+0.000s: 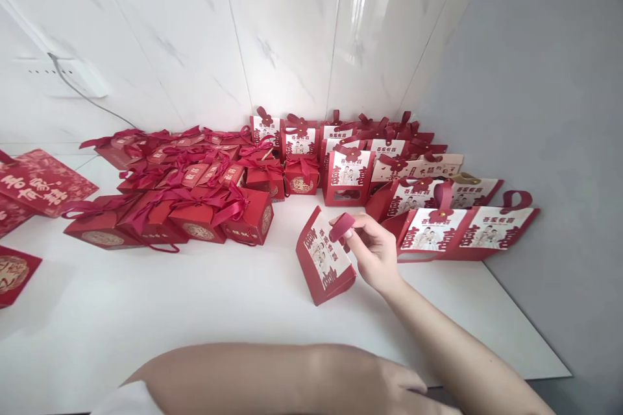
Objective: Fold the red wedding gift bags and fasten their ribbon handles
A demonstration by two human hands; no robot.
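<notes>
My right hand (376, 251) is closed, pinching the dark red strap handle of a red gift box (325, 262) between thumb and fingers. The box hangs tilted over the white tabletop, its white label with red characters and a printed couple facing left. Along the bottom of the view my left forearm reaches across to the right. My left hand (396, 392) is blurred and partly cut off by the lower edge, so its fingers do not show clearly. Close to my right hand on its right stand two similar handled gift boxes (432, 233) side by side.
Red ribbon-tied boxes (197, 224) are packed in rows at left centre. More upright handled boxes (349, 175) stand against the tiled wall. Red bags (46, 181) lie at the far left. A grey wall (549, 142) borders the white table (195, 298) on the right.
</notes>
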